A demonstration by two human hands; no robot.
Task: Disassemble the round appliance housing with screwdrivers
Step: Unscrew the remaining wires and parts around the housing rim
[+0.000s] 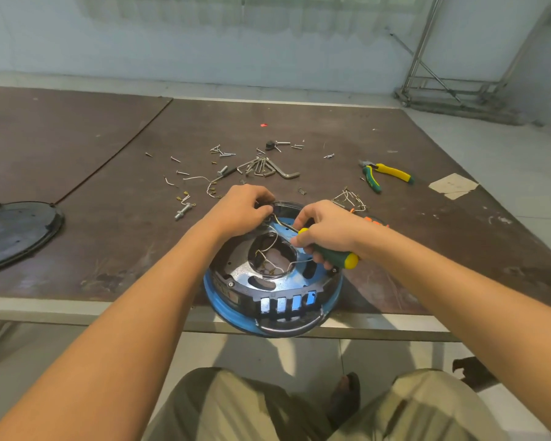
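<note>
The round appliance housing, black and shiny with a blue rim, lies upside down at the table's front edge and overhangs it. Loose white wires sit in its central opening. My left hand grips the housing's far rim with curled fingers. My right hand holds a green and yellow screwdriver; the shaft points to the far inner side of the housing, near my left fingers. The tip is hidden.
Several loose screws, hex keys and wire bits lie on the brown table behind the housing. Yellow-green pliers lie at the right, a black round cover at the left. An orange-handled tool peeks behind my right hand.
</note>
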